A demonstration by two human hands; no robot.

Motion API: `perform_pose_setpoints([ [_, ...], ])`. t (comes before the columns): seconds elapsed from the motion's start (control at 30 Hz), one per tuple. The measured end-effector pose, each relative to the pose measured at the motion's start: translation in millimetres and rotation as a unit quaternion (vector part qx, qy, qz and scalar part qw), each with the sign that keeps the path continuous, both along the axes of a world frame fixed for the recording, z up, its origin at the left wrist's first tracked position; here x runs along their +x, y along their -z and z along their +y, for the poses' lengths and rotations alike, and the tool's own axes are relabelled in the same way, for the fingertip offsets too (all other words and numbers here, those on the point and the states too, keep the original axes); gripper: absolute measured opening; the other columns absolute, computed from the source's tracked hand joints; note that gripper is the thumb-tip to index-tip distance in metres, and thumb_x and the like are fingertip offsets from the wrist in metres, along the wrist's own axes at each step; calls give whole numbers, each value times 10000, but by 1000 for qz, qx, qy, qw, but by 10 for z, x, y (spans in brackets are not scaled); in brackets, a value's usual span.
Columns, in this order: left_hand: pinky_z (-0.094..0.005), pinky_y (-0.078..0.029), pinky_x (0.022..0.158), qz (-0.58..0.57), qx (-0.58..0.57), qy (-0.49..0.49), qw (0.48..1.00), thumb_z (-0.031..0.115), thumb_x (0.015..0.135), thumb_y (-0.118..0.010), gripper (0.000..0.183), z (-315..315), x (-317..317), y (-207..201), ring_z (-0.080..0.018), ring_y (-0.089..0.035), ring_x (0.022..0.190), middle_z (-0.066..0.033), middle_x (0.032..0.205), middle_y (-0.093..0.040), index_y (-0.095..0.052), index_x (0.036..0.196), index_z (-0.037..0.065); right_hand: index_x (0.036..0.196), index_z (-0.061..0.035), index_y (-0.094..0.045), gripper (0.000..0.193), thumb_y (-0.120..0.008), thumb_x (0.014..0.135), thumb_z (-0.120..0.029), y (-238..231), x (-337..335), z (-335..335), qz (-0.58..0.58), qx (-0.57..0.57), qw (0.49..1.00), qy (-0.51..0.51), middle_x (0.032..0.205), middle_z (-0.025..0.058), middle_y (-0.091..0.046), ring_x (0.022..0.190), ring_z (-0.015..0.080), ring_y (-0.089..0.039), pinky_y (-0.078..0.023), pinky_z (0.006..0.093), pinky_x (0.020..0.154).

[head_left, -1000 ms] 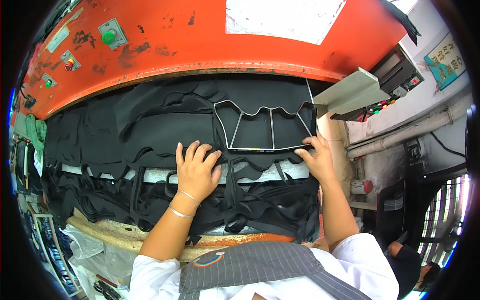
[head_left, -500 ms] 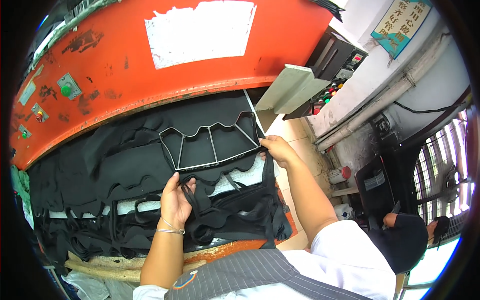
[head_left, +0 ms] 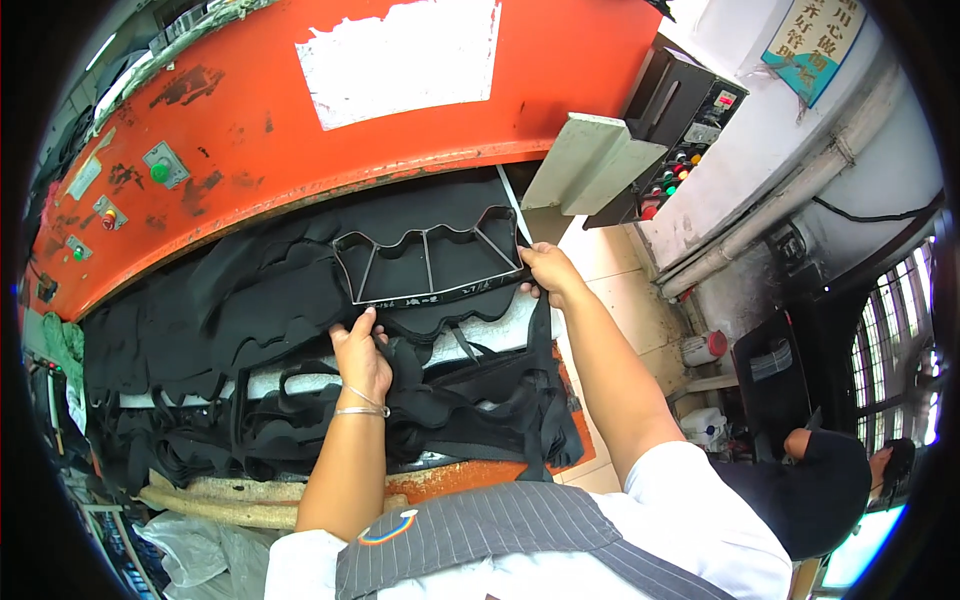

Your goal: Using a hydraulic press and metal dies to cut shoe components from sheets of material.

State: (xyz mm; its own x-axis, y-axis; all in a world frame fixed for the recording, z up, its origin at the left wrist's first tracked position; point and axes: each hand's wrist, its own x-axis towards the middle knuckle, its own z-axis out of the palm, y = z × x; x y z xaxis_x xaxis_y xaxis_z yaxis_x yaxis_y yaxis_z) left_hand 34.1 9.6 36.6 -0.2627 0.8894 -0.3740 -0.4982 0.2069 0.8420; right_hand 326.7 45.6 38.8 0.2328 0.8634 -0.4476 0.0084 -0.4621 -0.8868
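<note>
A metal cutting die (head_left: 440,297), a wavy-edged strip frame with inner dividers, rests on black foam-like fabric (head_left: 290,300). At its right end my right hand (head_left: 550,272) is closed, thumb on the die's end and fingers curled beneath the fabric's edge. My left hand (head_left: 362,358) is by the die's near-left corner. Its thumb points up at the fabric's edge, and the curled fingers seem to pinch the fabric, though they are partly hidden. Black cut scraps (head_left: 460,395) with curved edges lie in a tangle just below both hands.
An orange machine beam (head_left: 400,150) with push buttons spans the far side. Right of it stand a pale metal plate (head_left: 575,165) and a control box (head_left: 690,130) with coloured buttons. A person in dark clothes (head_left: 800,490) is at the lower right; a plastic bag (head_left: 205,545) lies lower left.
The die's left end has shifted away from me, and more of its near wall shows. My left hand has moved up to the fabric's edge. The whole view has shifted slightly.
</note>
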Motion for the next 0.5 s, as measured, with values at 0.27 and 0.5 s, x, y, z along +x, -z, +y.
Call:
perform_pose_setpoints([
  [0.27, -368, -471, 887, 129, 34, 31, 991, 12, 893, -551, 485, -7, -23, -21, -197, -561, 1060, -87, 1215, -554, -459, 1361, 98, 921, -6, -561, 201, -548, 947, -205, 0, 158, 10, 95, 6, 995, -19, 728, 51, -585, 483, 113, -518, -371, 250, 382],
  [0.5, -476, -522, 822, 14, -6, -50, 999, -83, 826, -598, 337, -66, 101, -14, -259, -632, 941, -115, 1046, -618, -574, 1141, 35, 1097, 65, -533, 338, -610, 905, -201, -61, 88, -44, -141, -1, 989, -40, 724, 85, -571, 458, 137, -500, -370, 295, 381],
])
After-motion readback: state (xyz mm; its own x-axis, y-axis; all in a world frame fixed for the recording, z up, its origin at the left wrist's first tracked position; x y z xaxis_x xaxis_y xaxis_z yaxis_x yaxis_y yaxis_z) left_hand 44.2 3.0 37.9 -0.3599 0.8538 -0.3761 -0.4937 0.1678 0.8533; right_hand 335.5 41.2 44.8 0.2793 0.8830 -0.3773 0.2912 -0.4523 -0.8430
